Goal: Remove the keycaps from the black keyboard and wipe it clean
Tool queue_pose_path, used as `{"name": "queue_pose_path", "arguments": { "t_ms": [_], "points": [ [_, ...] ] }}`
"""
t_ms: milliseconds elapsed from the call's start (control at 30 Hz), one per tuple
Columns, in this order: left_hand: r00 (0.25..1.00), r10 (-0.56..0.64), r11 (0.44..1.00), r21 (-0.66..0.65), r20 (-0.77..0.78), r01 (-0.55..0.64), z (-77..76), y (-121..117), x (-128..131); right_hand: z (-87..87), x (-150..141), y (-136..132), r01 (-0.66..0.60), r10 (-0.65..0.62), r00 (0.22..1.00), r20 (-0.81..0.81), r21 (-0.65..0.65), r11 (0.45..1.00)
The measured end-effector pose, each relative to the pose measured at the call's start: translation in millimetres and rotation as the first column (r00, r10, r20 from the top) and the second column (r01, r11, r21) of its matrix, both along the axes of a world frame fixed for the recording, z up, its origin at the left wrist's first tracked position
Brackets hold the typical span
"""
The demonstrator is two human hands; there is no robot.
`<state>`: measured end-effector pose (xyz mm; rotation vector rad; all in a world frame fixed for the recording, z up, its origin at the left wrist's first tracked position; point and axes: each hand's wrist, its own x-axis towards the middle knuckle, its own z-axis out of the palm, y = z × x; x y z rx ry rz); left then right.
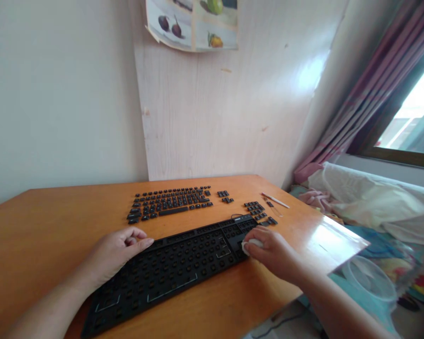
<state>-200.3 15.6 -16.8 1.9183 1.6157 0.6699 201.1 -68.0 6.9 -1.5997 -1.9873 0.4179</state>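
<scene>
A black keyboard base (176,266) with its keycaps off lies slanted across the desk, its sockets and thin wire bars showing. My left hand (118,249) is at its upper left edge, thumb laid along the rim and fingers curled round it. At the right end, my right hand (273,249) is closed on a crumpled white wipe (246,247), pressed against the number pad area. Behind the base, loose black keycaps (173,203) are laid out in keyboard order. Smaller groups, such as the number keycaps (254,207), lie to the right.
The orange wooden desk (49,226) meets a pale panel (205,127) at the back. A white pen-like stick (275,200) and a thin wire tool (273,207) lie near the right edge. Beyond that edge are a clear plastic tub (370,278) and heaped bedding (371,197).
</scene>
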Motion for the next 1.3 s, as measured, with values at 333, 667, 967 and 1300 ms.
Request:
{"name": "queue_pose_path", "arguments": {
  "t_ms": [333, 667, 967, 1300],
  "points": [
    [1.0, -0.01, 1.0, -0.023, -0.003, 0.01, -2.4, 2, -2, 9.9, 40, 69, 0.296, -0.306, 0.95, 0.061, 0.134, 0.946],
    [1.0, -0.009, 0.999, -0.04, 0.021, 0.01, 2.2, -1, 0, 1.6, 3, 95, 0.151, -0.162, 0.962, 0.221, 0.064, 0.986],
    [1.0, -0.011, 0.999, -0.043, -0.006, 0.011, -2.4, 1, -3, 11.9, 51, 97, 0.22, -0.2, 0.937, 0.286, -0.038, 0.975],
    [1.0, -0.005, 0.999, -0.044, -0.005, 0.004, 1.7, 0, -1, -4.3, 73, 57, 0.193, -0.179, 0.969, 0.17, -0.07, 0.979]
  ]
}}
